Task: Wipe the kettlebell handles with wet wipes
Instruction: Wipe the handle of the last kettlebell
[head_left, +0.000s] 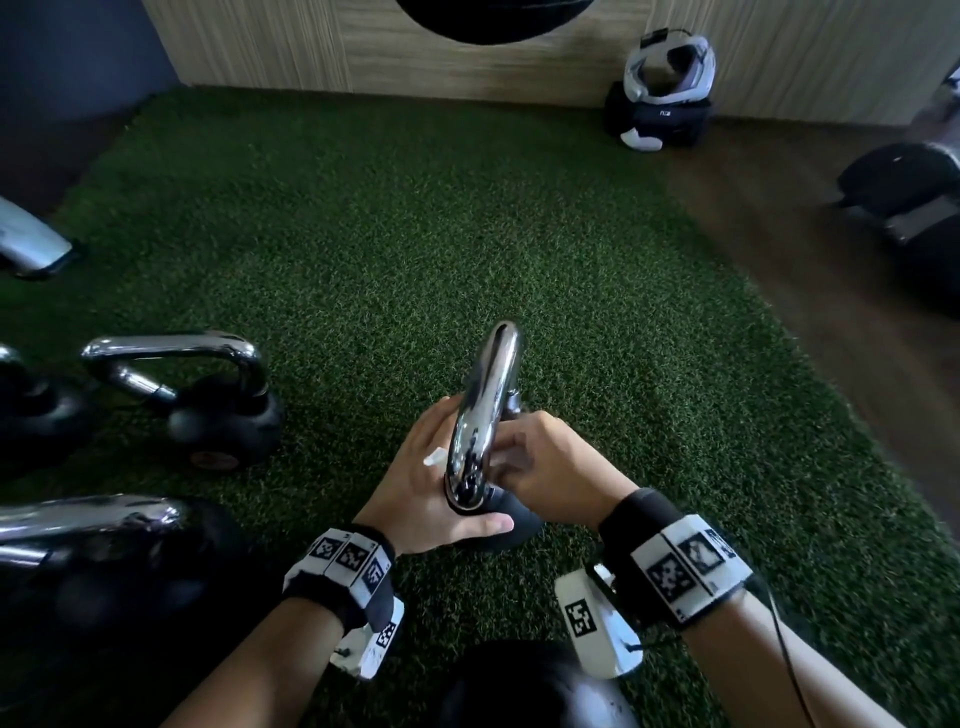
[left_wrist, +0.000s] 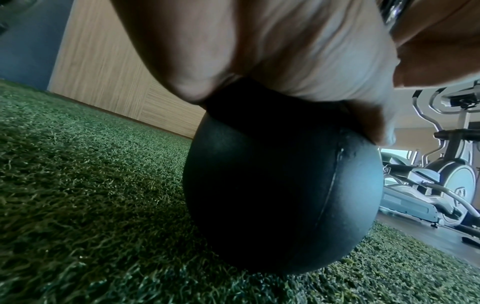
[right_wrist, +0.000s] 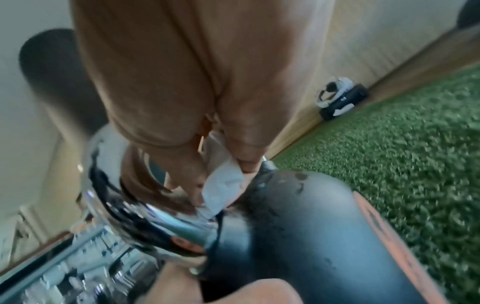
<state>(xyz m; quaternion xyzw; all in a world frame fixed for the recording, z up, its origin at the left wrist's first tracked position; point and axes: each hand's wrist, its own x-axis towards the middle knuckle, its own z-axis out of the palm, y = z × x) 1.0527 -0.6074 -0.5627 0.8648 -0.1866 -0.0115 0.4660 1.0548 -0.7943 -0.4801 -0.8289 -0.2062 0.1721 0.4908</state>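
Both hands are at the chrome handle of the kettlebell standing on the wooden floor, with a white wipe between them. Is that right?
Not quite. The kettlebell stands on the green turf, not the wooden floor; the head and left wrist views show it. The rest holds: left hand and right hand are at its chrome handle, with the white wipe there.

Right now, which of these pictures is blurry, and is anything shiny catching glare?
Right wrist view: smeared by motion, the white wet wipe soft-edged. Head view: dim, corners bent; the curved chrome kettlebell handle mirrors bright streaks. Left wrist view: sharp artificial green turf, the left hand blurred up close.
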